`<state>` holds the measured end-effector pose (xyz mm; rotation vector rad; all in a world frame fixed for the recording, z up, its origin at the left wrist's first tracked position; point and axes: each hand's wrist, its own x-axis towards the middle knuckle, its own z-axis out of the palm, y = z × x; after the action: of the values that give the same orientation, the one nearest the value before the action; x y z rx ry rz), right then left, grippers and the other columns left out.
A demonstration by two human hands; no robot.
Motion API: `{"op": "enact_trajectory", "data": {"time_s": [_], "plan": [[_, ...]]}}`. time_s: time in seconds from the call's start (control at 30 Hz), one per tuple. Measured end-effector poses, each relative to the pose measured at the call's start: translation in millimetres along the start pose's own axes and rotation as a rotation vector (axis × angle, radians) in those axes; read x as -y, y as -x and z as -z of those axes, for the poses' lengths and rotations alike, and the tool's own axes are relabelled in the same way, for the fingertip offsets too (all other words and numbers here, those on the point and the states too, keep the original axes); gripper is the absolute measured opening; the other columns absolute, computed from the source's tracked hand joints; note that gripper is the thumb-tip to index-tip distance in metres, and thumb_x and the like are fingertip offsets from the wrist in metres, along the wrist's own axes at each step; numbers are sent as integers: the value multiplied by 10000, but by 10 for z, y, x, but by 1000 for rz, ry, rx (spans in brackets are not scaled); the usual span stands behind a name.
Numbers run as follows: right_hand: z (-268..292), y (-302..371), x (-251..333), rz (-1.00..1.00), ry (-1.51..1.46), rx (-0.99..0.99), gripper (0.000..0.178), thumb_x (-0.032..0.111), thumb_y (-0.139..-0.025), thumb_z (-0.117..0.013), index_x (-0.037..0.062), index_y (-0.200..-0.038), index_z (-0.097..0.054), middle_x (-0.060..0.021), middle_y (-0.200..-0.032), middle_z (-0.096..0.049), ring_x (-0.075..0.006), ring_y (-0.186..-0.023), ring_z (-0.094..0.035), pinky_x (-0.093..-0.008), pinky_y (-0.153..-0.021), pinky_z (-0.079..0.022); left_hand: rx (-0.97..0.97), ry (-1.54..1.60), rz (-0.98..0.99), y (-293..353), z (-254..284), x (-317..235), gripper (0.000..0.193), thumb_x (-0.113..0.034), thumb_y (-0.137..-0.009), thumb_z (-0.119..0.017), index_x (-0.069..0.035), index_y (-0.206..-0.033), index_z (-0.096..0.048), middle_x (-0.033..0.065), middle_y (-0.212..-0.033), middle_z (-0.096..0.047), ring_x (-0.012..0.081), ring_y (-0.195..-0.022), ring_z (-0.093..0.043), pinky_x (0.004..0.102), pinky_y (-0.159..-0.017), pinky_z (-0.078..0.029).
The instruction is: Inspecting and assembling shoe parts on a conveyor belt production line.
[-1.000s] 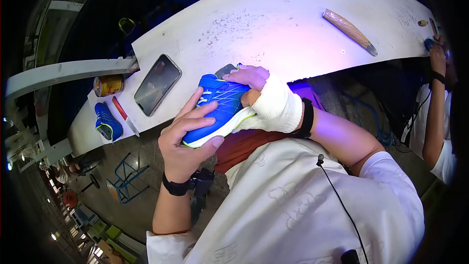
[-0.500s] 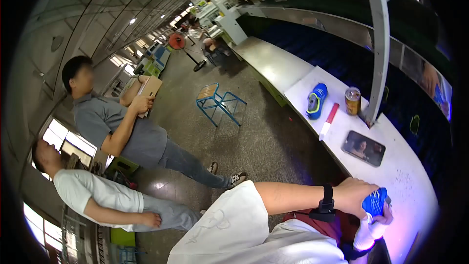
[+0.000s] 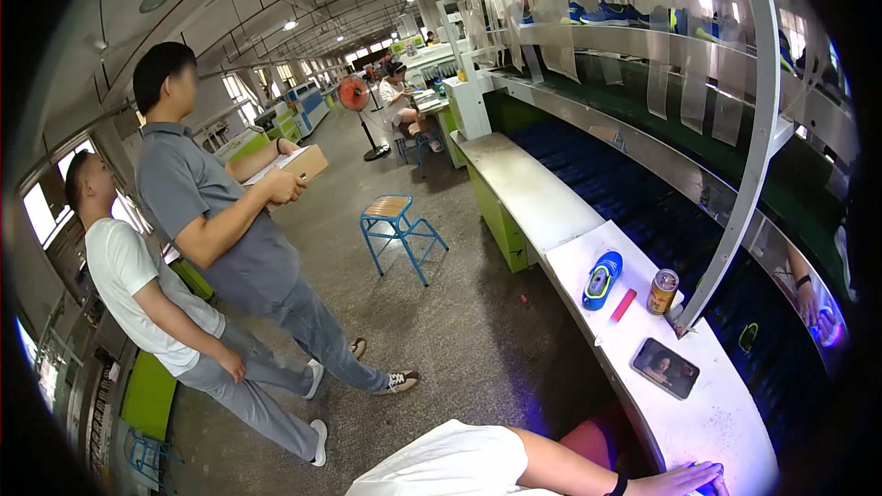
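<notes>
My left hand [image 3: 675,479], with a black wristband, is at the lower edge over the bench. Its fingers are together and bent over something lit violet; the blue sneaker it held half a second ago is almost wholly hidden or cut off. My right hand is out of the picture. Further along the white bench top [image 3: 717,422] lie a dark phone [image 3: 665,368] with a lit screen, a flat red-and-white tool [image 3: 624,305] and another blue sneaker [image 3: 602,280] with lime trim. A gold-brown can [image 3: 662,291] stands beside them.
A pale post [image 3: 740,220] rises from the bench. Behind it runs a dark conveyor belt [image 3: 588,179], with a shelf of shoes [image 3: 616,14] above. A blue-legged stool [image 3: 386,209] stands on the floor. Two people [image 3: 243,248] are at left, one holding a cardboard box [image 3: 308,163].
The view has tilted up, so my left hand now sits at the lower edge. My gloved right hand and the held sneaker's laced front have dropped out of sight.
</notes>
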<state>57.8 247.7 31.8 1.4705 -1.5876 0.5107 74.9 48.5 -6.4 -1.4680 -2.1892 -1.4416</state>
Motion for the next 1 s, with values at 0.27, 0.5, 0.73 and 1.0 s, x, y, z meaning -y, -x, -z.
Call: {"op": "enact_trajectory", "data": {"time_s": [0.27, 0.5, 0.73, 1.0], "plan": [[-437, -357, 428, -1051, -592, -463, 446, 208, -948, -755, 19, -1322, -601, -223, -1321, -636, -362, -1181, -653, -480, -1023, -545, -157, 368, 364, 114, -113, 65, 435, -163, -769, -880, -53, -1014, -537, 169, -1058, -584, 410, -1076, -605, 466, -925, -510], [-8, -405, 664, -1296, -176, -261, 495, 78, -770, -903, -22, -1210, -698, -186, -1234, -715, -310, -1143, -704, -416, -997, -567, -257, 191, 284, -51, 172, -57, 405, -93, -738, -915, -61, -924, -557, 110, -900, -577, 279, -784, -605, 363, -672, -497], [152, -200, 705, -1301, -327, -270, 633, 205, -675, -981, 15, -1189, -665, -202, -1198, -733, -381, -1207, -677, -540, -1123, -470, -192, 382, 226, -270, 91, -16, 374, 46, -694, -841, -50, -920, -559, 104, -905, -593, 278, -832, -601, 378, -721, -497], [204, 45, 924, -1319, -329, -681, 318, 67, -841, -864, 13, -1093, -678, -192, -1119, -747, -367, -1160, -705, -539, -1121, -479, 28, 22, 176, -393, -28, 2, 469, -243, -707, -957, -60, -947, -598, 102, -951, -610, 328, -909, -599, 445, -851, -499]]}}
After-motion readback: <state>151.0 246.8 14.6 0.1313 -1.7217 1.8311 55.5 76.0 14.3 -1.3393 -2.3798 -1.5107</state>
